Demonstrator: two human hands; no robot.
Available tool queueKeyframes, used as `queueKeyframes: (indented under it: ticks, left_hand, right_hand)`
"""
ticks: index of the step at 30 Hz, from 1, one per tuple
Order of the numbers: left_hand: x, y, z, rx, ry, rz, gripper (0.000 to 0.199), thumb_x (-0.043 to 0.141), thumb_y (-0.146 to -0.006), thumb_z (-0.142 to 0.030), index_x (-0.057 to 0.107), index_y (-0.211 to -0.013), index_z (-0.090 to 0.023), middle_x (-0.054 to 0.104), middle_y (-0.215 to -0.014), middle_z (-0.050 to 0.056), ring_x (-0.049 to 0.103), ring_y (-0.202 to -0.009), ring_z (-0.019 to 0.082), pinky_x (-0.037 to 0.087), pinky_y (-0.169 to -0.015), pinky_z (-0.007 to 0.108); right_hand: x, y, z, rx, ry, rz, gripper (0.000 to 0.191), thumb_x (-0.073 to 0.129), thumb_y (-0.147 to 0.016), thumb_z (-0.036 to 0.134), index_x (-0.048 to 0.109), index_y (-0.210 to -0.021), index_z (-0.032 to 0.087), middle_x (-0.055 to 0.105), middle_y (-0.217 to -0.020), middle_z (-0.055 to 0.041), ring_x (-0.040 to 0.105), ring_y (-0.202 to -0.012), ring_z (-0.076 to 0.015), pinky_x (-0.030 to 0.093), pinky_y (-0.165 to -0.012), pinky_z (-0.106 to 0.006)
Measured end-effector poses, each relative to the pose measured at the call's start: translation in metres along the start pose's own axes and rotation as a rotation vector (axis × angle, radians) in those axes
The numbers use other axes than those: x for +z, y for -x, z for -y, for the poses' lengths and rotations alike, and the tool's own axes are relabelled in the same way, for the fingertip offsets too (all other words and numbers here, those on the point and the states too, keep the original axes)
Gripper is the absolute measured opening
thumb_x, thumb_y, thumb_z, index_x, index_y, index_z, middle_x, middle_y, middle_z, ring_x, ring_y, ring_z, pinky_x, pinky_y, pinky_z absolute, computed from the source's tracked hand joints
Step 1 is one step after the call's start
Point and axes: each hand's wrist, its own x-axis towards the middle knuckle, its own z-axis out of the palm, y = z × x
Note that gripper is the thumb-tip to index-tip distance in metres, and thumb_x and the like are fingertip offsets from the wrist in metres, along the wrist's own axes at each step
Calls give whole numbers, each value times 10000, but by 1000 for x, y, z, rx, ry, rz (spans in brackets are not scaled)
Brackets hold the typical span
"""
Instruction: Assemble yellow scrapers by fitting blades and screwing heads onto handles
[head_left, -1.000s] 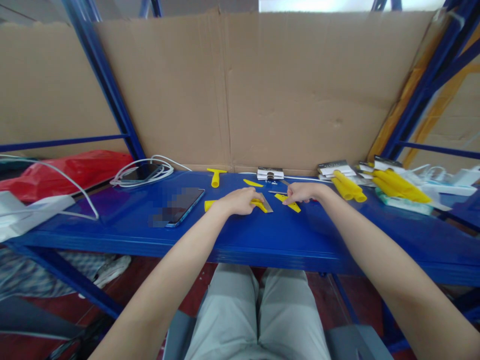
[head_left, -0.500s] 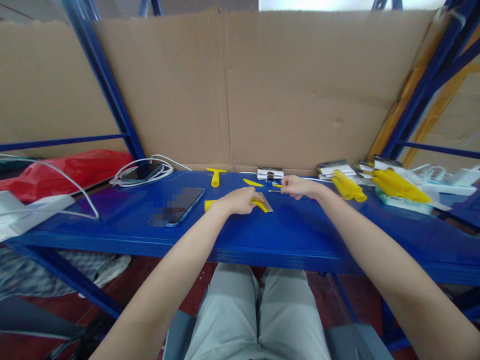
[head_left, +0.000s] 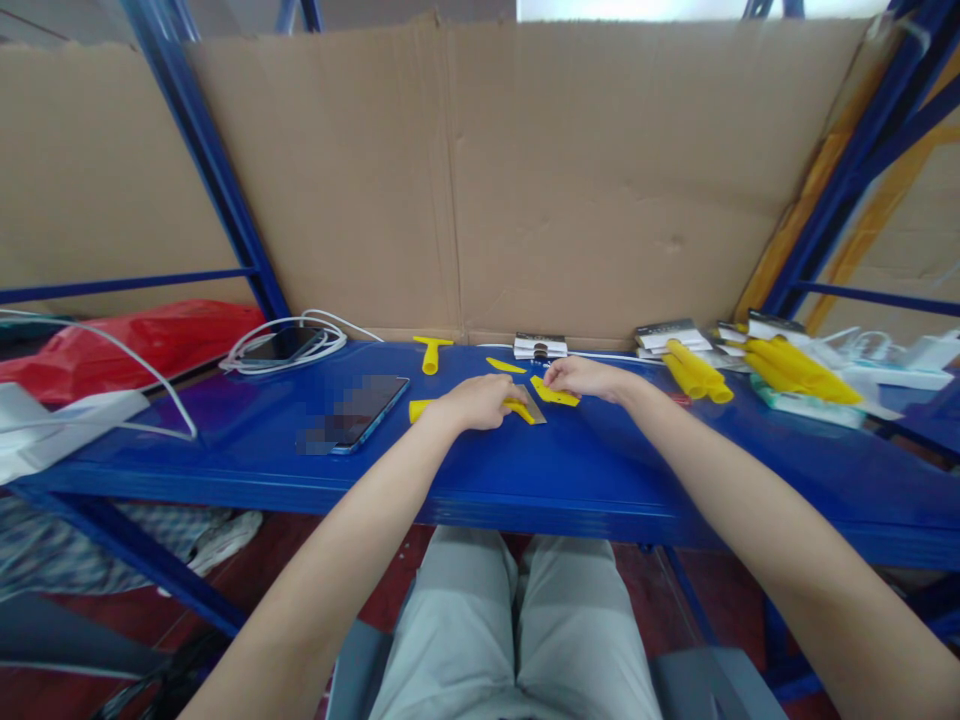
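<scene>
My left hand is closed round a yellow scraper. Its handle end sticks out to the left, and the head with a flat metal blade shows past my fingers on the right. Between the fingertips of my right hand is a flat yellow plastic plate, tilted, just right of the blade and apart from it. Behind the hands lie a curved yellow plastic strip and a T-shaped yellow handle. A small red object, partly hidden, is by my right forearm.
A phone lies left of my left hand on the blue table. At the back are a black-and-white packet, coiled white cable and cardboard wall. Yellow handles and a power strip lie right.
The yellow plate in my right hand has turned its broad face to view and come nearer the blade. A thin metal rod seen by that hand no longer shows. My left hand has barely moved.
</scene>
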Motion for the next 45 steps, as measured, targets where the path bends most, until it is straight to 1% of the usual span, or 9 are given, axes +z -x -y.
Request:
queueKeyframes:
  ticks: [10,16,23,28,32,37,41,43,45]
  left_hand:
    - [-3,1,-3,-6,-3,9,392,501,-793,-139,629,-1142,-264,642,-1117,47,579,-1034,211,447,-843,302]
    - [-2,0,-2,7,11,10,388,501,-794,-140,629,-1141,-257,642,-1120,47,579,-1031,202,441,-857,298]
    - [0,-1,1,19,23,2,407,506,-792,-131,621,-1153,-280,645,-1096,38,578,-1022,197,436,-852,290]
    - [0,0,-1,46,37,-21,404,489,-805,-114,623,-1150,-275,640,-1073,41,575,-1014,195,437,-865,299]
    - [2,-2,-5,54,6,-97,377,459,-824,-97,629,-1134,-227,621,-1045,65,557,-1024,199,435,-885,307]
    - [4,-5,-8,84,-64,-272,377,389,-871,-100,593,-1175,-189,567,-1035,97,548,-985,199,443,-873,340]
    - [4,-6,-7,88,-92,-380,415,367,-873,-80,541,-1236,-181,530,-1122,121,516,-1029,212,439,-888,372]
    - [4,-6,-7,73,-101,-409,421,361,-874,-78,534,-1245,-175,522,-1141,128,508,-1038,214,443,-884,374]
    - [5,-6,-7,66,-109,-421,423,354,-874,-78,533,-1245,-174,522,-1140,128,507,-1035,214,450,-874,372]
  right_hand:
    - [6,-4,-2,94,-192,-38,190,563,-731,45,527,-890,142,494,-486,50,441,-432,-72,319,-414,-180]
    - [9,-6,-3,91,-279,-31,165,574,-763,50,540,-904,129,502,-489,46,456,-420,-65,338,-402,-169]
    - [15,-10,-3,201,-335,-75,191,539,-796,43,532,-961,138,588,-577,9,571,-504,-89,456,-481,-176]
    - [12,-6,0,199,-388,-55,241,544,-765,20,500,-962,152,619,-607,-5,620,-531,-117,494,-509,-203]
    - [-2,1,3,133,-377,-156,224,500,-716,-16,535,-836,170,599,-577,16,593,-506,-111,460,-488,-201]
    - [-17,6,3,85,-185,-259,155,504,-691,46,602,-607,132,503,-488,29,405,-425,-65,368,-446,-198]
    - [-23,8,3,-14,-133,-233,132,531,-682,122,645,-614,130,562,-576,8,425,-508,-79,331,-468,-201]
    - [-25,10,3,-73,-139,-192,124,548,-684,170,661,-645,136,604,-660,-5,461,-570,-89,335,-497,-201]
    - [-25,11,3,-114,-121,-128,130,583,-683,235,660,-652,135,598,-646,-5,465,-581,-94,336,-517,-207]
